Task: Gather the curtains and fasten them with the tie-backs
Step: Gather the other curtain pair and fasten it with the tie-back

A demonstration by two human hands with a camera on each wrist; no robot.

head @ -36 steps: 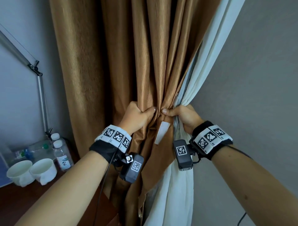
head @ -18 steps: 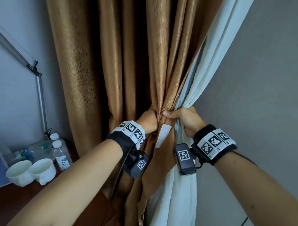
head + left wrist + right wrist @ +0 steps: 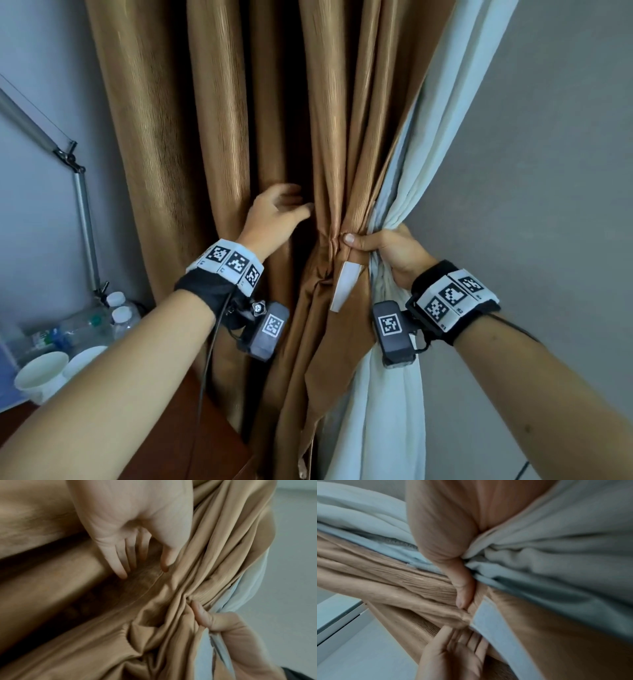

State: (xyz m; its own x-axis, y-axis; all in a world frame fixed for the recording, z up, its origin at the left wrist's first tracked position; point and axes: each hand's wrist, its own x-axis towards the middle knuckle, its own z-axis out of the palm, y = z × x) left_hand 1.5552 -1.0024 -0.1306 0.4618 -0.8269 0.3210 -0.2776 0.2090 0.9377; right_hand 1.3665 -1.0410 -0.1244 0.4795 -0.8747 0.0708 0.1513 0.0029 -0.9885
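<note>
A brown curtain (image 3: 219,113) hangs in folds, with a white sheer curtain (image 3: 442,113) at its right edge. My right hand (image 3: 368,241) grips both, bunched into one bundle, its thumb (image 3: 463,588) pressing across the brown folds. A short white tie-back strip (image 3: 346,286) dangles just below that thumb and also shows as the tie-back strip (image 3: 489,622) in the right wrist view. My left hand (image 3: 286,205) is open to the left of the bundle, its straight fingers (image 3: 118,562) reaching into the loose brown folds (image 3: 51,574) without holding any.
A metal lamp arm (image 3: 80,198) stands at the left over a wooden desk (image 3: 164,442). On the desk are plastic bottles (image 3: 120,315) and two white cups (image 3: 44,377). A bare grey wall (image 3: 548,171) fills the right side.
My left hand has let go of the bundle beside the right hand, moved up and left, and opened onto the loose folds. The right hand keeps its grip.
</note>
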